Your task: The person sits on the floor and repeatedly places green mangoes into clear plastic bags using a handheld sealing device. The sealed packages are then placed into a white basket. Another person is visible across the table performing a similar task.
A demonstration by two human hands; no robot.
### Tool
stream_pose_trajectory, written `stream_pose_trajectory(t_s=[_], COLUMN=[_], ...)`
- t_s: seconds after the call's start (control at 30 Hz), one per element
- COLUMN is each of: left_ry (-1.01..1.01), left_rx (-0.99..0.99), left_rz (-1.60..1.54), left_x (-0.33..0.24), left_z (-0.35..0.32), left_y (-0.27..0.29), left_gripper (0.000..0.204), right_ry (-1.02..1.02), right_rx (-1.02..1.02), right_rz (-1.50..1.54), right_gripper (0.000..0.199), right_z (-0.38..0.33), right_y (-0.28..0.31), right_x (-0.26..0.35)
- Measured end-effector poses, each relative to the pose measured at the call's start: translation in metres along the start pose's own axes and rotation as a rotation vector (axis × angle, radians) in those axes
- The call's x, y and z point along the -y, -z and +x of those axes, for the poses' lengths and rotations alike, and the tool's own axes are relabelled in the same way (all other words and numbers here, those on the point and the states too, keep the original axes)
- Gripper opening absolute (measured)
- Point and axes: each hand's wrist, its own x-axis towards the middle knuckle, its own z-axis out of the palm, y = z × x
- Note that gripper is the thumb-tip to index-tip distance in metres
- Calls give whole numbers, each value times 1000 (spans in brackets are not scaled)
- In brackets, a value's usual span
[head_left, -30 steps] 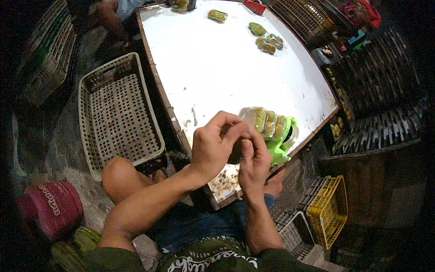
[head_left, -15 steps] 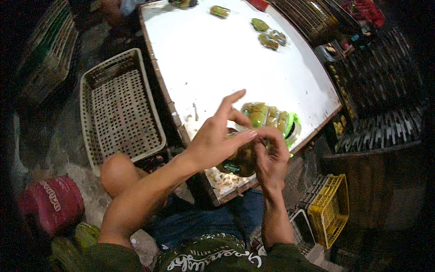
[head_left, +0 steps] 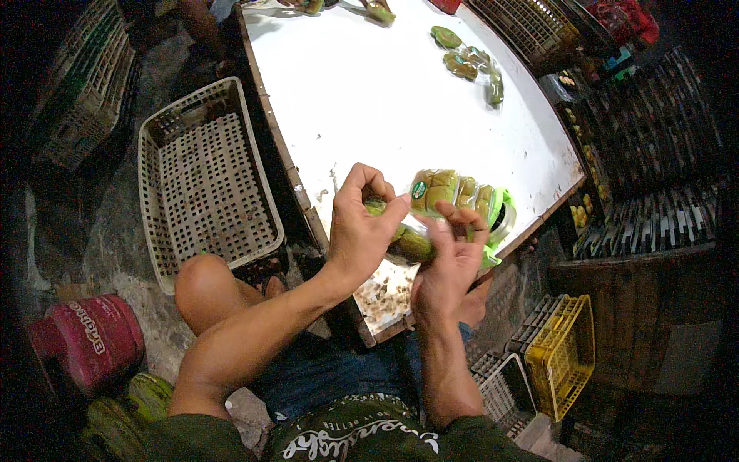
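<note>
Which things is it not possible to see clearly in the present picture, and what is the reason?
All in the head view:
- Near packet: partly covered by the left hand and right hand, so its contents cannot be counted.
- Right hand's fingers: blurred; their exact grip is unclear.
- Packets at the table's far end: cut off by the upper edge.
- Yellowish things by the rack: too small and dark.

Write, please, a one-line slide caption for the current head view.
Left hand and right hand at a clear-wrapped green-brown pack, above the near end of a white table.
</note>
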Motion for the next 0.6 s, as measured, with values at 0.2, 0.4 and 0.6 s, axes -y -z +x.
stream_pose_trajectory(t_s=[0.2,0.4,0.6], left_ry=[-52,-59,-17], left_rx=[37,31,54], left_rz=[97,62,90], left_x=[6,7,23], left_z=[6,3,-1], left_y=[2,-13,-20], left_gripper=[18,17,18], right_ry=[186,-104,-335], right_rx=[-164,-243,-192], right_rz=[-1143,-999,-811], right_gripper=[38,45,32], right_z=[67,101,26], right_y=[193,206,205], right_x=[-25,-29,-22])
